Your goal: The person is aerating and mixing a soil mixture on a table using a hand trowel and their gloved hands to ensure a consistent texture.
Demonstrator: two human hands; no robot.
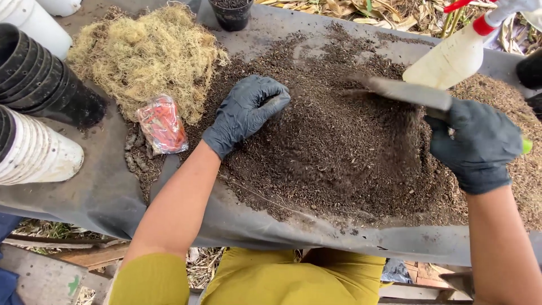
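The dark soil heap [339, 141] sprawls across the middle of the black sheet [101, 192], running toward its right edge. The left hand [245, 113], in a black glove, presses on the heap's left side, fingers curled together into the soil. The right hand [480, 147], also gloved, wraps shut around a trowel [403, 91], blade angled over the heap. Pale moss [144, 56] fills the far left corner, with a small plastic bag [162, 124] just below it. A spray bottle [454, 56] lies at the far right edge.

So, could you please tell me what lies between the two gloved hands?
In the head view, only dark loose soil on the grey sheet lies between the left hand and the right hand, which holds a trowel.
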